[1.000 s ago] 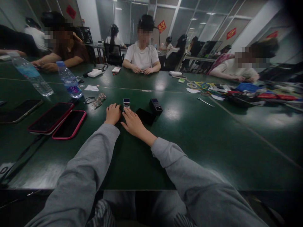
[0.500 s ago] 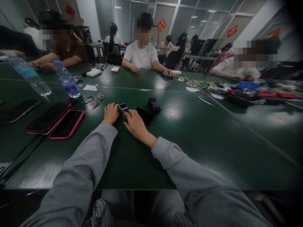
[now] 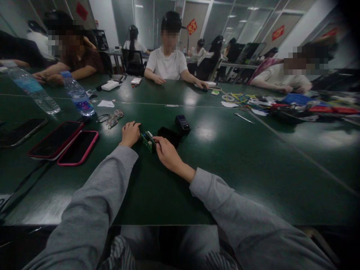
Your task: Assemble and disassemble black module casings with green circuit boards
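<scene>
A green circuit board [image 3: 148, 142] is tilted up on its edge above the dark green table, and a small pale-edged screen is on it. My right hand [image 3: 168, 153] pinches its right side between thumb and fingers. Just left of the board is my left hand [image 3: 131, 134], fingers apart and partly extended; whether a fingertip touches the board's corner I cannot tell. Behind my right hand lies an open black casing part [image 3: 170, 136]. A black device with a keypad [image 3: 182, 124] stands beside that casing, farther back.
Phones [image 3: 80, 148] lie to the left, near two water bottles [image 3: 80, 99] and folded glasses [image 3: 112, 120]. A wrench [image 3: 244, 118] and a pile of cables [image 3: 295, 106] are at the right. Co-workers sit across the green table [image 3: 242, 180].
The circuit board has turned from lying with its screen facing up to standing on edge. My right hand has shifted right and nearer, now gripping its side. My left hand has barely moved.
</scene>
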`<state>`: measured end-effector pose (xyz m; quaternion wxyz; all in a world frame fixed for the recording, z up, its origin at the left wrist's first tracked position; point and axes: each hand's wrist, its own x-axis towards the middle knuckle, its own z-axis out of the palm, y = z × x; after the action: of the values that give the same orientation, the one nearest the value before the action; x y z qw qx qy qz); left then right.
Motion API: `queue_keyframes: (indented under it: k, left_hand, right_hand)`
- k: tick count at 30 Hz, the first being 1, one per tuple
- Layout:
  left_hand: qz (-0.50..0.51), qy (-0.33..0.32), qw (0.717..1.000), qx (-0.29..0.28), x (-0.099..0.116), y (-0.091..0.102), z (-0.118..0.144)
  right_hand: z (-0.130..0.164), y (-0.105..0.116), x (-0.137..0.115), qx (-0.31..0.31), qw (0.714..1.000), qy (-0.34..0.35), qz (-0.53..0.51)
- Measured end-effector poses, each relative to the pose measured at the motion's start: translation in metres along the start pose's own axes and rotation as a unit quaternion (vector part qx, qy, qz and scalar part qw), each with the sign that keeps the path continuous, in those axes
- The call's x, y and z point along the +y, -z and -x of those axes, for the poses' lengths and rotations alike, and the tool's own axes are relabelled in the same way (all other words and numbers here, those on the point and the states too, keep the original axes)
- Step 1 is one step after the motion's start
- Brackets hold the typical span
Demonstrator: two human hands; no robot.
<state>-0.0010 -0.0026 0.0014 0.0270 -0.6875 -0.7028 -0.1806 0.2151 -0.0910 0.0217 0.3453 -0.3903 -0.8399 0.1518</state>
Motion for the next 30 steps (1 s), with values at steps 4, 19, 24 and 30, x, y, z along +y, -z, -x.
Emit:
queue_keyframes:
  k: [4,19,24,30]
  left_hand:
    - [-0.003,-0.005,1.000,-0.004,-0.0011,-0.0012,-0.0008]
    - [-0.005,0.008,1.000,0.006,-0.0002,-0.0044,-0.0035]
    - [-0.011,0.007,1.000,0.009,-0.0003,-0.0060,-0.0041]
    - [-0.015,0.003,1.000,0.006,-0.0003,-0.0056,-0.0036]
  right_hand:
    - [-0.0027,-0.0027,0.0010,-0.009,0.999,0.020,0.023]
    - [-0.0071,-0.0036,0.0058,0.019,0.994,-0.031,-0.106]
    - [-0.0065,-0.0048,0.0060,0.022,0.998,-0.027,-0.052]
    - [-0.0065,-0.0084,0.0011,-0.002,0.996,0.047,0.072]
